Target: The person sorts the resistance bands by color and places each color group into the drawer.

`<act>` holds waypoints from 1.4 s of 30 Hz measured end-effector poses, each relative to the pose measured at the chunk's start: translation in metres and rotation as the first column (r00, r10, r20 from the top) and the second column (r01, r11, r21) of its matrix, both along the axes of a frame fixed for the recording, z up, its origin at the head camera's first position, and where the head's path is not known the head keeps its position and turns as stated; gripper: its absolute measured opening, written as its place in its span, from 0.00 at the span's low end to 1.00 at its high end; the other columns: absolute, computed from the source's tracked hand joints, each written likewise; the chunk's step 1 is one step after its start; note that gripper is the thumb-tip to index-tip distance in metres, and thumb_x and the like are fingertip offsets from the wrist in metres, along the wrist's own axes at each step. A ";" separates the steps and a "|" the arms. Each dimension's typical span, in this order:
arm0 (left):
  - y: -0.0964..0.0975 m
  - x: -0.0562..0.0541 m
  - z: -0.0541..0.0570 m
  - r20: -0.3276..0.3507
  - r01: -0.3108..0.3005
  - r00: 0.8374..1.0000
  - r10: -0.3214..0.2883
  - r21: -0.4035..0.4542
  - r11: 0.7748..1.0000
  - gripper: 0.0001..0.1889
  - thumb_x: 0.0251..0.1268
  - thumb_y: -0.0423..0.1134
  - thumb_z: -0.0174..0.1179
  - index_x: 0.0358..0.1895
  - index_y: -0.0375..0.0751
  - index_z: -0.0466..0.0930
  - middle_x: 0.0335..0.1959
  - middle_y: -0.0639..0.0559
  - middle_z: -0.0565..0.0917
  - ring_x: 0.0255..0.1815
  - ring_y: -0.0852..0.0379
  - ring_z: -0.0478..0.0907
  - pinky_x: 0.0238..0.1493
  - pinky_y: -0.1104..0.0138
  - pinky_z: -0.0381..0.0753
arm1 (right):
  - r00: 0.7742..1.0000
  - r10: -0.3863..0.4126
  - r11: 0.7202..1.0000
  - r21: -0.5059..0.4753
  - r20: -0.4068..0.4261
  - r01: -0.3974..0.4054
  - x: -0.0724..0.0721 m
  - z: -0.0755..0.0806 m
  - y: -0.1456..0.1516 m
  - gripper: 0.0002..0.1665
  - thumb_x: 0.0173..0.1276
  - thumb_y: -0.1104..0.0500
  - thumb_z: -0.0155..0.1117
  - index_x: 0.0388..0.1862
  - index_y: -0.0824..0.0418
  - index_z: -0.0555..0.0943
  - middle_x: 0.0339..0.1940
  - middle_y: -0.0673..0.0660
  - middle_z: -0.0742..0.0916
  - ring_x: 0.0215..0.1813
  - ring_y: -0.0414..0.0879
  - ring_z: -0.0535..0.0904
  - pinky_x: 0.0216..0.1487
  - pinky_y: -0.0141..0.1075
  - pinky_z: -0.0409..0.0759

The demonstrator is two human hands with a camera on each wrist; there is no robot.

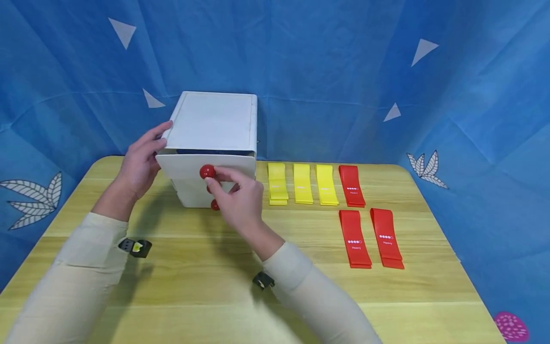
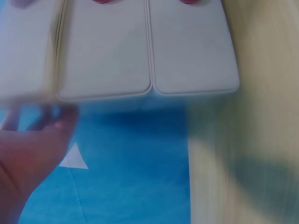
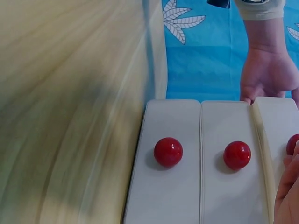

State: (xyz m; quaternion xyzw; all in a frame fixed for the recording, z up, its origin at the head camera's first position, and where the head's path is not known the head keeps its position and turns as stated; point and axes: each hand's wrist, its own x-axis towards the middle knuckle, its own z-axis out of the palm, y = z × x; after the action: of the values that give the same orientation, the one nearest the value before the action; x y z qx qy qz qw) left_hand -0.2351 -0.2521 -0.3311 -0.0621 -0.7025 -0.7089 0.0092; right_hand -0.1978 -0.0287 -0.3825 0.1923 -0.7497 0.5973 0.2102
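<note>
Right hand (image 1: pixel 238 198) pinching the top red knob (image 1: pixel 207 171) on the white drawer box (image 1: pixel 212 143) at desk's (image 1: pixel 215 286) back-left. Left hand (image 1: pixel 139 165), fingers spread, braces its side. Imo pull straight & slow w/ box pinned.

Bright, even light is falling from above, and the head view is staying sharp. Soft shadows are lying on the wooden table (image 1: pixel 206 286) beneath both sleeves and near the white drawer box (image 1: pixel 212 143). The left wrist view is smearing with motion blur; the right wrist view is streaking across the tabletop on its left side.
</note>
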 end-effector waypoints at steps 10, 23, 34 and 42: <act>-0.001 -0.001 -0.002 -0.007 0.027 1.000 -0.026 0.079 0.997 0.29 0.80 0.45 0.48 0.79 0.48 0.57 0.79 0.48 0.54 0.65 0.53 0.65 0.53 0.72 0.72 | 0.999 -0.020 1.000 0.011 0.028 0.020 -0.008 0.002 -0.002 0.14 0.67 0.54 0.72 0.50 0.55 0.88 0.40 0.45 0.90 0.14 0.39 0.70 0.18 0.34 0.73; -0.001 -0.001 -0.003 0.019 -0.061 0.998 0.062 -0.073 0.996 0.32 0.74 0.48 0.59 0.78 0.57 0.61 0.80 0.51 0.54 0.72 0.50 0.56 0.73 0.49 0.55 | 0.999 -0.029 1.000 -0.010 0.044 0.029 -0.013 -0.001 -0.004 0.14 0.67 0.54 0.72 0.50 0.55 0.88 0.40 0.46 0.90 0.17 0.39 0.73 0.20 0.34 0.74; -0.001 -0.002 -0.002 -0.005 -0.050 0.999 0.050 -0.122 0.991 0.32 0.75 0.49 0.57 0.79 0.59 0.59 0.79 0.50 0.54 0.72 0.50 0.57 0.72 0.48 0.56 | 0.977 -0.065 0.998 0.021 0.201 0.062 -0.003 -0.031 -0.003 0.14 0.65 0.53 0.73 0.49 0.54 0.89 0.41 0.44 0.89 0.19 0.43 0.75 0.21 0.33 0.74; 0.000 -0.001 -0.002 0.003 -0.045 0.999 0.046 -0.124 0.991 0.33 0.75 0.50 0.57 0.79 0.59 0.57 0.80 0.51 0.53 0.73 0.51 0.55 0.73 0.48 0.54 | 0.975 -0.094 0.996 0.018 0.202 0.092 -0.004 -0.045 -0.014 0.14 0.60 0.55 0.77 0.45 0.55 0.89 0.38 0.47 0.90 0.39 0.46 0.86 0.21 0.32 0.75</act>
State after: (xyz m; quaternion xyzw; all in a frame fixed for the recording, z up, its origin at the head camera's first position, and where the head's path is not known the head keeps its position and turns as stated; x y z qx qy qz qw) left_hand -0.2360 -0.2525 -0.3331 -0.0446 -0.7463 -0.6638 0.0194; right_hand -0.2015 -0.0425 -0.4280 0.0962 -0.7780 0.5999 0.1597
